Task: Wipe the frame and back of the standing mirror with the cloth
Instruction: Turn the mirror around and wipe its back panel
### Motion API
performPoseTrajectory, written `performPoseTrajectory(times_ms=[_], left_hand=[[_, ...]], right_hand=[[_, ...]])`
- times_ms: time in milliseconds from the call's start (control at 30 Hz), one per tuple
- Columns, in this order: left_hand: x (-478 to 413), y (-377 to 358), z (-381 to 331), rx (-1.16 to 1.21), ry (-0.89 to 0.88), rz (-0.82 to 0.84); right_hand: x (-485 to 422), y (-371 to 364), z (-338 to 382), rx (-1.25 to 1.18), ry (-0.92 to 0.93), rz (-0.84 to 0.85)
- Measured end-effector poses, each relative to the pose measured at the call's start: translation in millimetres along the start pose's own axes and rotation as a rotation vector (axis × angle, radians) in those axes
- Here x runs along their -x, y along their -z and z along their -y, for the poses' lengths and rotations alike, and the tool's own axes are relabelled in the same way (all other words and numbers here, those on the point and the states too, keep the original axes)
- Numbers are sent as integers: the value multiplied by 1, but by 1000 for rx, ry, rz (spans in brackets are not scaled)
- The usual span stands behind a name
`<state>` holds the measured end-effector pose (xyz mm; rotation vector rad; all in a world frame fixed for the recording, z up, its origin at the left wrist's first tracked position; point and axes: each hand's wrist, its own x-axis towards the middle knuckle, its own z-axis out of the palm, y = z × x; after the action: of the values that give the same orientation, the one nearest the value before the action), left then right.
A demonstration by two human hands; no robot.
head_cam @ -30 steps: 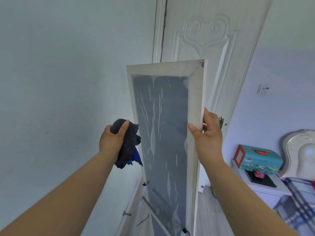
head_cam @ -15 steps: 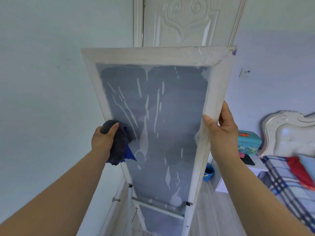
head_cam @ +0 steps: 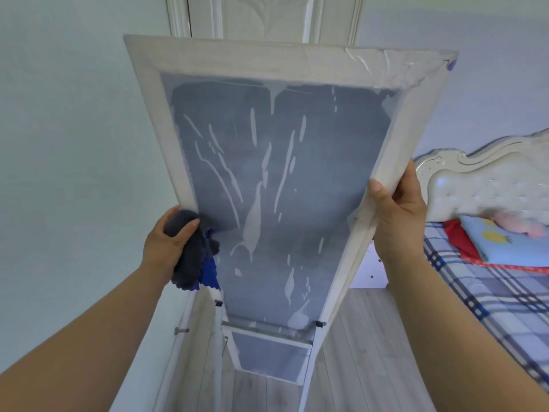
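The standing mirror's back [head_cam: 297, 162] faces me: a grey panel streaked with pale marks inside a whitewashed wooden frame [head_cam: 267, 62]. My left hand [head_cam: 166, 242] is closed on a bunched dark grey and blue cloth [head_cam: 196, 257], which touches the frame's left rail and the panel edge. My right hand [head_cam: 398, 212] grips the frame's right rail, thumb on the back side. A metal crossbar [head_cam: 267, 330] with black clips runs across low on the back.
A white panelled door [head_cam: 267, 16] stands behind the mirror. A bed with a plaid cover [head_cam: 490, 301], a white headboard [head_cam: 481, 185] and pillows is at the right. A pale wall is on the left, and wood flooring [head_cam: 356, 352] lies below.
The mirror has turned from nearly edge-on to facing me with its back broad. Both hands kept their holds, and the view swung right, showing more of the bed.
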<state>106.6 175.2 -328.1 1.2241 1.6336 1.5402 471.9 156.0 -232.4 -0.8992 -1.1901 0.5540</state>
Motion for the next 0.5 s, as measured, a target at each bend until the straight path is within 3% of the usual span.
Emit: performPoseTrajectory(times_ms=[267, 500], left_hand=[[2, -18, 16, -39, 46, 16], [15, -15, 49, -44, 117, 30]], right_hand=[[19, 2, -12, -8, -32, -26], [71, 11, -84, 38, -345, -7]])
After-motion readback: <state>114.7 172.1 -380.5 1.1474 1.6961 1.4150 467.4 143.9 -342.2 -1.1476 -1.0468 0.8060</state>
